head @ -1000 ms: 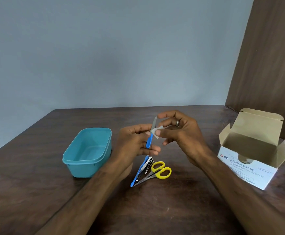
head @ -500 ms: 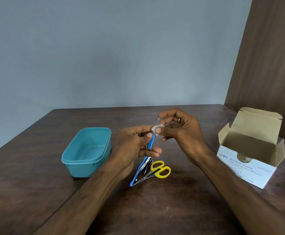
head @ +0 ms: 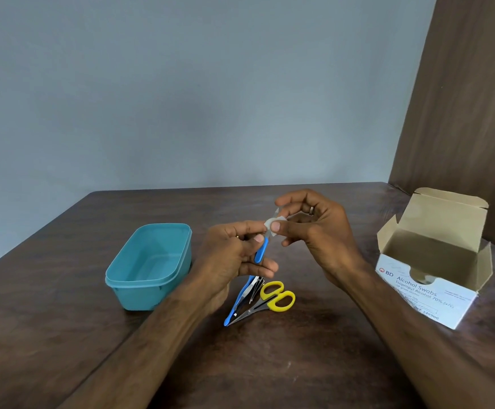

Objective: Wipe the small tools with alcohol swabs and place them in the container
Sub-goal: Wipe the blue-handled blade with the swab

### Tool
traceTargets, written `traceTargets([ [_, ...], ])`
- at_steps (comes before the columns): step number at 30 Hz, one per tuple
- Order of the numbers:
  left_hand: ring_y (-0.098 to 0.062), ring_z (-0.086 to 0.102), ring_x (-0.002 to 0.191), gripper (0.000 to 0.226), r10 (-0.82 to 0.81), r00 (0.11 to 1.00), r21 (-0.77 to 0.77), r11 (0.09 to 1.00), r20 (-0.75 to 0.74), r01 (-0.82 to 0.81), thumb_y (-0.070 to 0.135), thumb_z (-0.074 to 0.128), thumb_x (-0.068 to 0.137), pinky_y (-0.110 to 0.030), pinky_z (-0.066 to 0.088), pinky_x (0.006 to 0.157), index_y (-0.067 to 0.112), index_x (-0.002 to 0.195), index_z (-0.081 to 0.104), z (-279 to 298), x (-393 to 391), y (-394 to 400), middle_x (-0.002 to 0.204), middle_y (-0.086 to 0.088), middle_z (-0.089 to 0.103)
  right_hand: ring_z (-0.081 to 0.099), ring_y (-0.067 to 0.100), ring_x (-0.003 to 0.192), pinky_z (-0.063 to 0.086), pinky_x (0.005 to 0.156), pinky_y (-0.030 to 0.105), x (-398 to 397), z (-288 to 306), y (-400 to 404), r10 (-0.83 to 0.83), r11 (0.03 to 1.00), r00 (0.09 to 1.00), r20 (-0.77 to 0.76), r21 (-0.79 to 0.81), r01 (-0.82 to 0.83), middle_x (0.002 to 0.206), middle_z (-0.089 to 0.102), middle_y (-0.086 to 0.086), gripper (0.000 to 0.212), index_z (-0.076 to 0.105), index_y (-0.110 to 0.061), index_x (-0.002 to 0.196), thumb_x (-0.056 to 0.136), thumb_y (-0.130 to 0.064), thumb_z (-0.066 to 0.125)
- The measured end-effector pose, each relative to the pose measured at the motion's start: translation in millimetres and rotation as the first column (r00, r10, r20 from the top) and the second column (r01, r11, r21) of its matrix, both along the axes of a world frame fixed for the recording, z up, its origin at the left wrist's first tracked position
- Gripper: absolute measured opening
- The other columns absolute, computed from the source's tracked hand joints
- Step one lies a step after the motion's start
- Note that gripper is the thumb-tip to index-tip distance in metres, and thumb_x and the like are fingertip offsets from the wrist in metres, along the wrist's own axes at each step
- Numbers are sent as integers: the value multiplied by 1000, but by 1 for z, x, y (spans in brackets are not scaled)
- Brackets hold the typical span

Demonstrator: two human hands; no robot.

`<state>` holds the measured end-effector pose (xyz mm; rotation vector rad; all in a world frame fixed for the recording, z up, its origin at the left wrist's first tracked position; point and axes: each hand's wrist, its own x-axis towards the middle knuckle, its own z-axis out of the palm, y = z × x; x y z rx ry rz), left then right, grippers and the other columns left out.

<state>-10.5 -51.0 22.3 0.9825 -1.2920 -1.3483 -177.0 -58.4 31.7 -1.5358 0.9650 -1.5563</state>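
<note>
My left hand grips the blue handle of a small nail file, held upright above the table. My right hand pinches a white alcohol swab around the file's metal blade, just above the handle. Only the blade's tip shows above the swab. On the table below lie yellow-handled scissors and a blue-handled tool with some small metal tools beside it. The teal container stands open to the left, with nothing visible inside.
An open box of alcohol swabs sits at the right on the dark wooden table. A grey wall stands behind the table, and a brown panel rises at the far right.
The swab in my right hand has slid a little along the file's blade, covering more of it. Both hands stay together above the scissors.
</note>
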Motion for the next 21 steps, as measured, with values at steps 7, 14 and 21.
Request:
traceTargets([
  [7,-33,70,61,24,-42,999,-8,999,20,42,-3,57,94,-33,61,57,7,113,68,0,2,0,71,-16,72,69,13,68,55,54,31,-3,1,0,-76,997,994,74,-5,77,79,68,4,28,71,-12,96,76,8,78],
  [14,-34,71,63,15,-72,997,19,997,-7,72,9,60,95,-32,60,55,3,106,68,4,0,2,85,-18,73,69,13,67,57,57,29,-2,0,-1,-54,998,996,72,16,53,76,73,0,27,70,-8,100,79,8,76],
  [21,-28,74,76,16,51,997,-22,999,53,-50,18,69,89,-35,61,68,6,99,72,3,0,1,84,-14,76,71,20,75,58,57,31,-3,-1,-3,-88,995,986,138,50,81,87,71,16,24,71,-12,96,80,5,76],
])
